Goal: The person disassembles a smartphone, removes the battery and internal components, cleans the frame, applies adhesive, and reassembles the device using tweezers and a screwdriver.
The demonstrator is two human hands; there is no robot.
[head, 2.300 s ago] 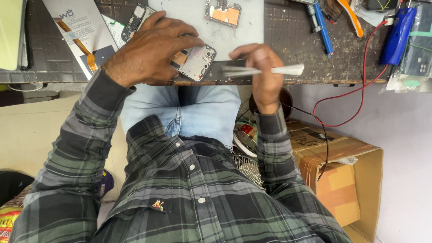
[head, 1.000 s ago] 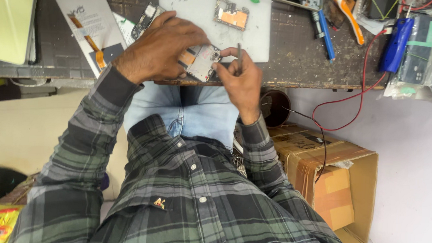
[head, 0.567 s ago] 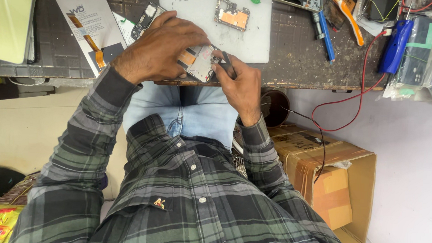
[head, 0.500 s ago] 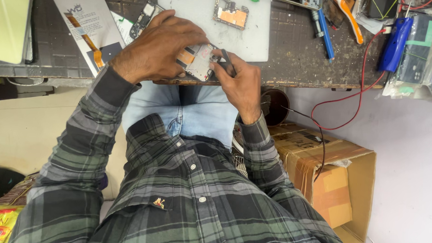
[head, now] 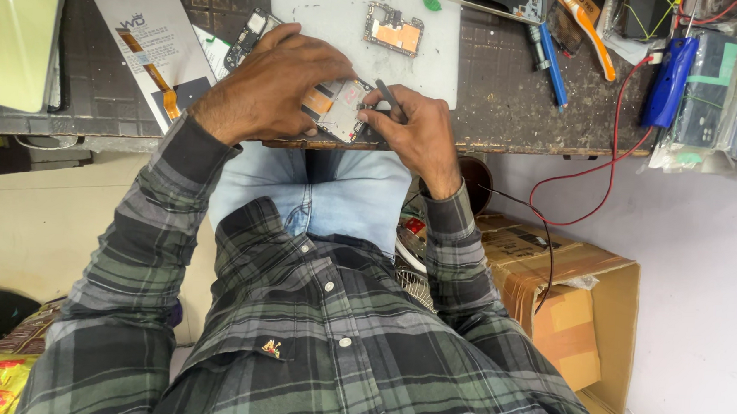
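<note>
Opened phone (head: 337, 106) lies at the counter's (head: 514, 106) near edge, overhanging the lap. Left hand (head: 270, 91) is spread flat over its 9 o'clock side, pressing it down. Right hand (head: 413, 126), at 3 o'clock, is pinched around a thin dark tool (head: 387, 97) whose tip meets the phone. A circuit board (head: 393, 32) sits apart at 12 o'clock on the grey mat (head: 311, 6), with bare mat between.

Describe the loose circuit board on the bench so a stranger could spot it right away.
On the dark workbench lies a pale grey mat. The circuit board sits alone near its far edge, beyond both hands. Its orange patch and jagged outline set it apart; no hand touches it.
</note>
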